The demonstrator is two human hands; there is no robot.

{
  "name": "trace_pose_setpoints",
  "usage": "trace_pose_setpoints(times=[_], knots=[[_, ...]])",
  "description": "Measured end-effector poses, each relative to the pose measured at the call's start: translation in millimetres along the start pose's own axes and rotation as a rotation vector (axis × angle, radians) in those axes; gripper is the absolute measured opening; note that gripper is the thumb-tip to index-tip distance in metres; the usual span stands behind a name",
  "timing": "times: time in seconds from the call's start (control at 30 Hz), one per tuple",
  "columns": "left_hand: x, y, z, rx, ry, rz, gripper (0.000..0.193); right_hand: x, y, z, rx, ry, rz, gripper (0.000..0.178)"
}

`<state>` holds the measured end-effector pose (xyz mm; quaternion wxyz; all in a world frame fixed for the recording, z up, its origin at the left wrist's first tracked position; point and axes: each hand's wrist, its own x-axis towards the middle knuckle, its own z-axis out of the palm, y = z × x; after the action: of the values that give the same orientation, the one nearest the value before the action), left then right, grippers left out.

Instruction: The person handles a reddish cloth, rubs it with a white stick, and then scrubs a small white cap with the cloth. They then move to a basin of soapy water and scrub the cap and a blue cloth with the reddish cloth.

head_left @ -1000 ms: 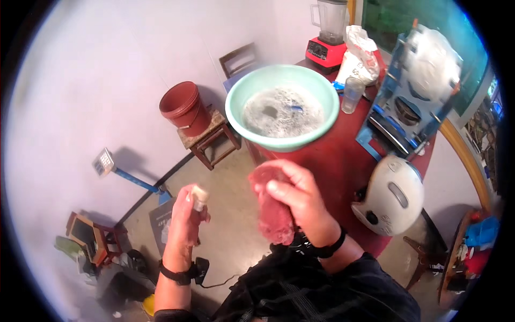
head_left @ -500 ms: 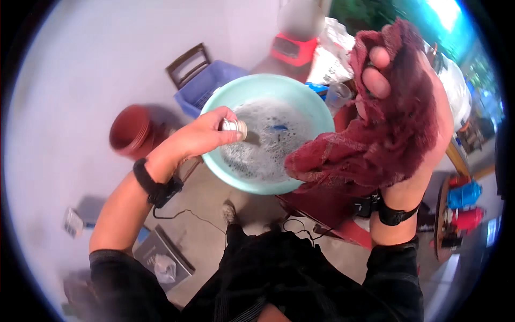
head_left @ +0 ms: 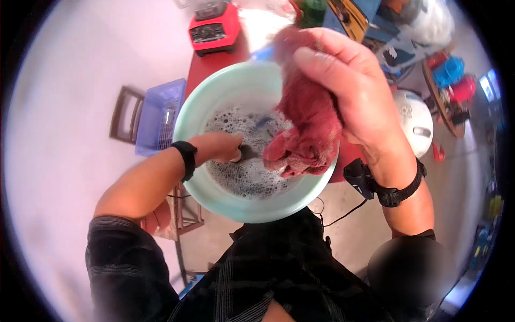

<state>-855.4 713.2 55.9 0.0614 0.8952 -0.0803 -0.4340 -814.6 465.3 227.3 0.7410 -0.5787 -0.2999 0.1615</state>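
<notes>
A pale green basin holds foamy water, with a dark bluish shape faintly visible among the suds. My left hand reaches down inside the basin at the foam. Its fingers are curled together, and a small pale bit shows by the fingertips; the rest of what they hold is hidden. A crumpled dark red cloth hangs bunched from my right hand, which grips it above the basin's right side. The cloth's lower end hangs in front of the foam; whether it touches the water I cannot tell.
The basin stands at a red table bearing a red and black appliance base. On the left are a purple plastic crate and a brown wooden chair. A white rounded appliance stands right of my right wrist.
My left hand has lowered into the basin; the whitish cylindrical item it held is now mostly hidden. My right hand has turned and brought the cloth left over the basin. The view has shifted.
</notes>
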Motion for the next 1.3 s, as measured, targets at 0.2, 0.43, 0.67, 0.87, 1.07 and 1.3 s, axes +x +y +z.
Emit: trace_pose_setpoints(times=[0.2, 0.43, 0.67, 0.87, 1.07, 1.3], knots=[[66.4, -52.1, 72.3, 0.560, -0.044, 0.256, 0.049, -9.8, 34.2, -16.5, -0.058, 0.124, -0.029, 0.024], [34.2, -12.1, -4.4, 0.233, 0.073, 0.316, 0.029, 13.3, 40.4, -32.1, -0.057, 0.110, -0.006, 0.024], [39.0, -17.2, 25.2, 0.604, 0.240, 0.342, 0.021, 41.2, 41.7, -38.4, -0.070, -0.059, 0.137, 0.024], [79.0, -49.1, 74.5, 1.132, 0.314, 0.450, 0.020, 44.3, 52.0, -37.7, -0.030, -0.091, 0.104, 0.029], [10.0, 17.0, -16.6, -0.013, 0.313, 0.671, 0.030, 38.3, 52.8, -47.6, -0.054, -0.077, 0.124, 0.026], [38.3, -20.7, 40.7, -0.229, 0.239, 0.614, 0.037, 20.9, 66.0, -51.0, -0.038, -0.145, 0.231, 0.022]])
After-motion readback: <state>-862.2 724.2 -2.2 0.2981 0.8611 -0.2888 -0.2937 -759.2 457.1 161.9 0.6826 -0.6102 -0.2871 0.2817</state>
